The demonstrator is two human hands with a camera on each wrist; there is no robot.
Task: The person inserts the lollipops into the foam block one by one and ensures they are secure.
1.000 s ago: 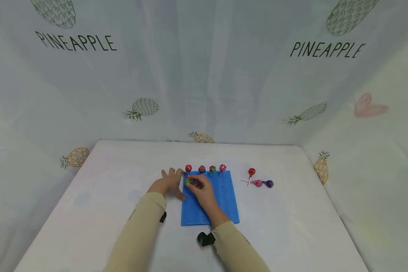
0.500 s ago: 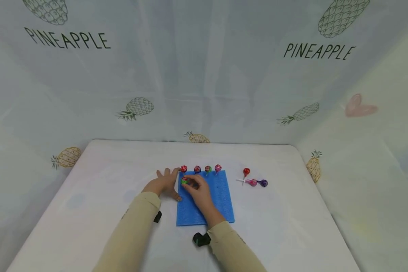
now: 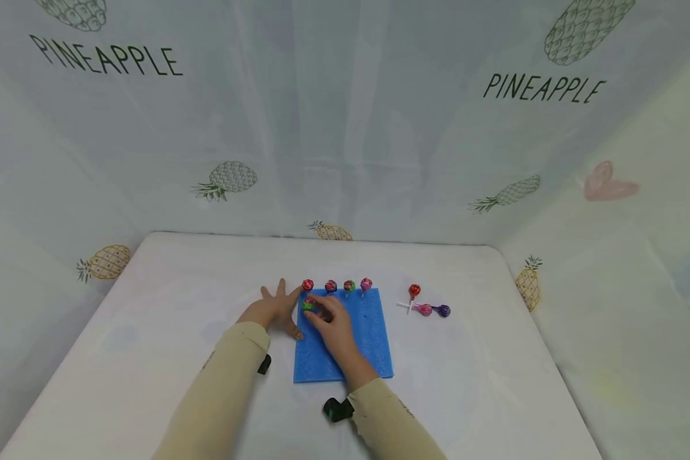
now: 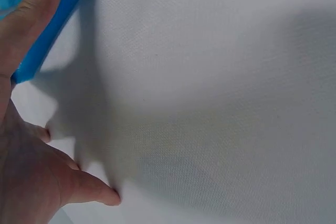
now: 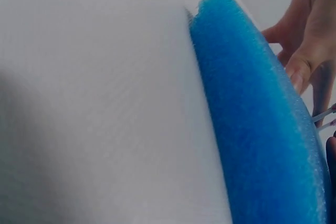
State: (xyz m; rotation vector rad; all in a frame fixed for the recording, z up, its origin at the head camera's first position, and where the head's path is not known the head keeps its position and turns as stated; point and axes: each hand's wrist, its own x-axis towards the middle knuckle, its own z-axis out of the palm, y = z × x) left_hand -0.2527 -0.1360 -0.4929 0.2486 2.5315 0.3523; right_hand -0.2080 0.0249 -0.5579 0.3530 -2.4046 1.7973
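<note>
My right hand (image 3: 335,322) pinches a green-and-red wrapped lollipop (image 3: 308,305) over the near-left corner of the blue foam pad (image 3: 368,338), just in front of the upright row's leftmost. My left hand (image 3: 273,310), fingers spread, presses flat beside the pad's left edge.

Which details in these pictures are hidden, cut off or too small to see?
- Head view: the right hand covers the stick of the green lollipop, so whether it is stuck into the foam is hidden.
- Head view: wrapper prints are too small.
- Left wrist view: the left hand is cut off by the edge.
- Right wrist view: the foam blocks the lollipops.
</note>
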